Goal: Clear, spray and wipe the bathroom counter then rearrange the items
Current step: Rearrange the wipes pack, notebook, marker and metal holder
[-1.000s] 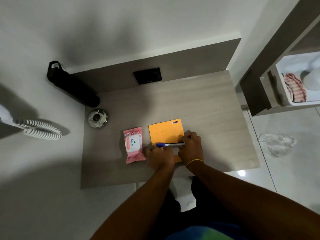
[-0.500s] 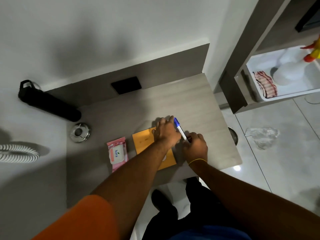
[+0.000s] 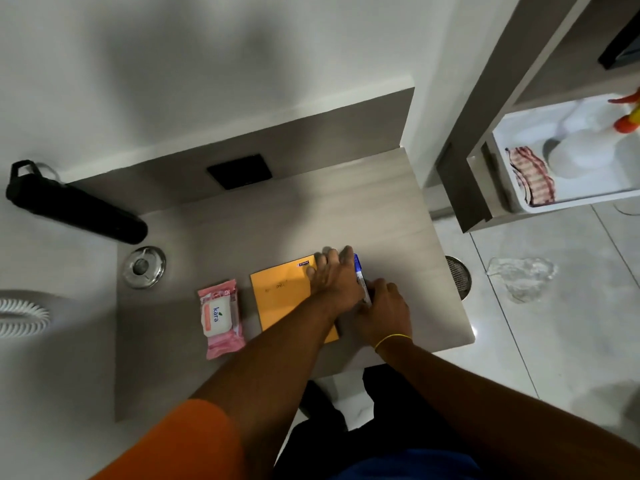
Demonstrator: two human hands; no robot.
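An orange notepad (image 3: 281, 299) lies flat on the grey counter (image 3: 311, 216). My left hand (image 3: 334, 277) rests palm-down on the notepad's right part, fingers spread. A blue-capped pen (image 3: 359, 277) lies along the notepad's right edge, and my right hand (image 3: 382, 308) pinches its near end. A pink pack of wet wipes (image 3: 220, 317) lies left of the notepad. A round metal ashtray (image 3: 143, 266) sits at the counter's left edge.
A black bottle (image 3: 74, 209) lies at the counter's far left corner. A black wall plate (image 3: 239, 170) sits behind the counter. At the right a shelf holds a white tray (image 3: 571, 199) with a striped cloth (image 3: 531, 174) and a spray bottle (image 3: 628, 116). Crumpled plastic (image 3: 521, 275) lies on the floor.
The pen went from lying across the notepad's near edge to lying along its right side. My left hand moved up onto the notepad; my right hand shifted right with the pen.
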